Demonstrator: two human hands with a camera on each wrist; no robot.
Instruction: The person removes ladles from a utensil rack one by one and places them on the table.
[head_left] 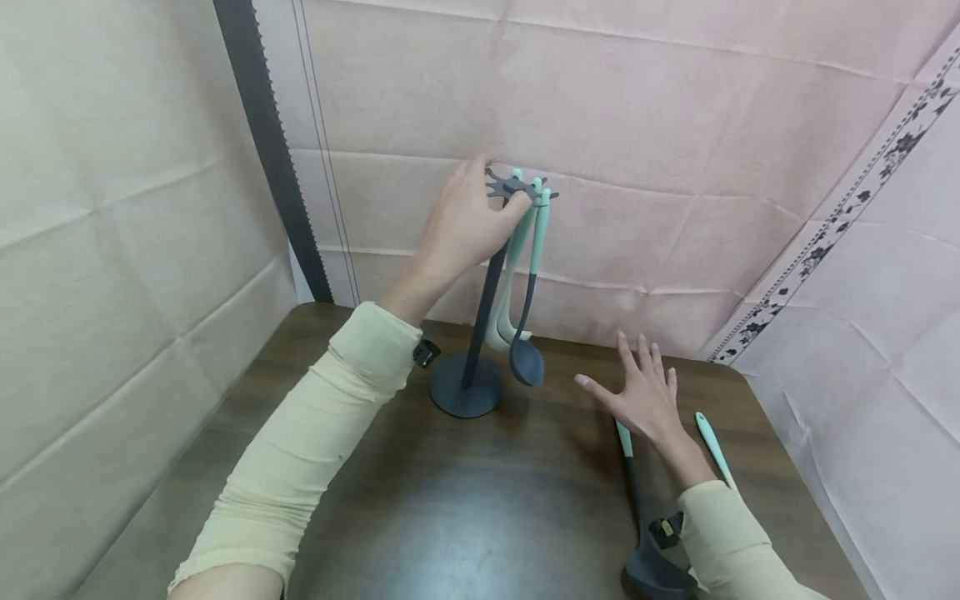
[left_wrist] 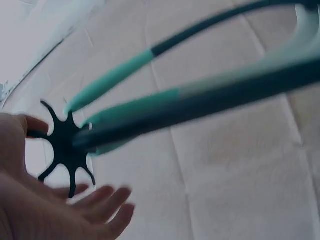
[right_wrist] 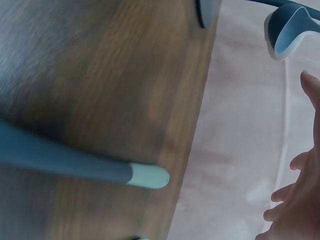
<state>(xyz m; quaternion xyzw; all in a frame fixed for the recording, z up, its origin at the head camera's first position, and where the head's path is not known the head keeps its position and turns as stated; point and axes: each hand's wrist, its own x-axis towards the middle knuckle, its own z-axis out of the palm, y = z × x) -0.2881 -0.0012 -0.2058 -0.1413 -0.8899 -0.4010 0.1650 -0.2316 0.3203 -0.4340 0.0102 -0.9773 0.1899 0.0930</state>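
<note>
Stand [head_left: 485,317] sits near table edge [head_left: 585,351], room in front.

Dark rack [head_left: 486,312] upright; mint-handled utensils [head_left: 538,237] hang on one side.

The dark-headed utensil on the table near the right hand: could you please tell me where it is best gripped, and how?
Probably by the mint handle end of the dark-headed utensil, from above, pinched across its long sides. That end is slim and points toward the cloth backdrop, away from the broader dark head; the right hand is near it.
</note>
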